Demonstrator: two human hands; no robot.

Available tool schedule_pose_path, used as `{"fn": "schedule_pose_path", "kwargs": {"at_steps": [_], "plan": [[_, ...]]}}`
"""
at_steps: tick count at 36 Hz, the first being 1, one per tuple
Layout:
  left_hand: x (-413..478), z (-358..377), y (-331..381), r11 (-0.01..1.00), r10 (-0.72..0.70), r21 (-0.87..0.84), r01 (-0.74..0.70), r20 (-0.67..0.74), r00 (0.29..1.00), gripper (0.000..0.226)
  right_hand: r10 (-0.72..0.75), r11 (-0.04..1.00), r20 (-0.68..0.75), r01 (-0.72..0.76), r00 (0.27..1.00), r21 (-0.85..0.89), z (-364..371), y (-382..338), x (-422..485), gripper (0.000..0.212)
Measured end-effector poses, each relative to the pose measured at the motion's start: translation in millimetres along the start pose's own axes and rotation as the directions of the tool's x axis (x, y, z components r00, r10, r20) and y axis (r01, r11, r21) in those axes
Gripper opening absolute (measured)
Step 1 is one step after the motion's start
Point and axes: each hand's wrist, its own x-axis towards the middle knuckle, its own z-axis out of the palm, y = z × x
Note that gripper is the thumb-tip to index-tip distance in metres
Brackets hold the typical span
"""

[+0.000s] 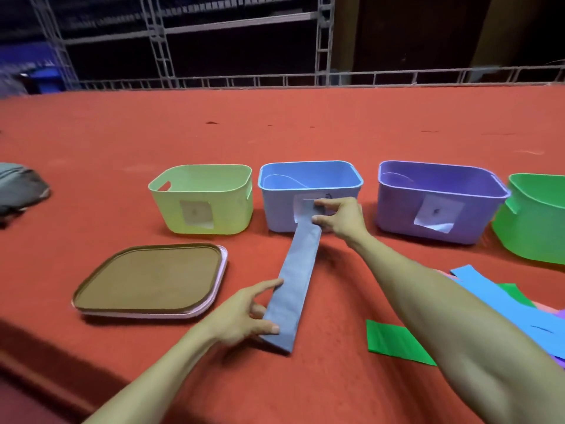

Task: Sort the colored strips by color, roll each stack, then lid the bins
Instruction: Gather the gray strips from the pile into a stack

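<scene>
A stack of grey-blue strips (pixel 295 283) lies stretched out on the red table, running from near me toward the blue bin (pixel 308 179). My left hand (pixel 244 313) pinches its near end between thumb and fingers. My right hand (pixel 339 217) grips its far end, right in front of the blue bin's paper label. The yellow-green bin (pixel 201 179) stands left of the blue one, the purple bin (pixel 440 182) to its right, and a green bin (pixel 532 209) at the right edge. Loose blue, green and purple strips (pixel 501 304) lie under my right forearm.
A stack of flat lids (pixel 149 280), brown on top with a pink rim below, lies at the left in front of the yellow-green bin. A grey cloth bundle (pixel 18 188) sits at the far left. A metal railing runs behind the table.
</scene>
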Motion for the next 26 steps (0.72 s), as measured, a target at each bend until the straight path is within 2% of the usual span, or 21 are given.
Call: {"fn": "schedule_pose_path", "kwargs": {"at_steps": [8, 10, 15, 18, 21, 24, 26], "plan": [[-12.0, -28.7, -13.6, 0.996, -0.067, 0.062, 0.067, -0.007, 0.998, 0.08, 0.048, 0.998, 0.099, -0.045, 0.994, -0.036, 54.5, 19.1, 3.0, 0.042], [-12.8, -32.5, -16.6, 0.991, -0.086, 0.107, 0.086, -0.004, 0.996, 0.082, 0.047, 0.997, 0.11, -0.041, 0.993, -0.06, 61.1, 19.7, -0.7, 0.043], [-11.5, -32.8, -13.4, 0.975, -0.118, 0.188, 0.116, -0.001, 0.993, 0.083, 0.144, 0.989, 0.179, -0.135, 0.973, -0.062, 72.6, 25.0, -4.7, 0.045], [-9.6, -33.8, -9.4, 0.953, -0.123, 0.28, 0.115, 0.009, 0.992, 0.084, 0.142, 0.986, 0.168, -0.125, 0.976, -0.108, 76.1, 28.1, -4.8, 0.046], [-7.1, -31.7, -4.6, 0.904, -0.105, 0.417, 0.098, -0.005, 0.994, 0.087, 0.122, 0.969, 0.179, -0.078, 0.976, -0.233, 77.5, 27.6, -6.3, 0.046], [-6.1, -31.0, 0.2, 0.781, -0.027, 0.622, 0.044, -0.036, 0.999, 0.09, 0.125, 0.946, 0.209, -0.053, 0.97, -0.321, 77.0, 27.7, -5.3, 0.046], [-4.7, -31.5, 2.0, 0.748, 0.014, 0.664, 0.001, -0.017, 1.0, 0.09, 0.101, 0.908, 0.227, 0.004, 0.969, -0.42, 75.4, 26.9, -3.5, 0.044]]}}
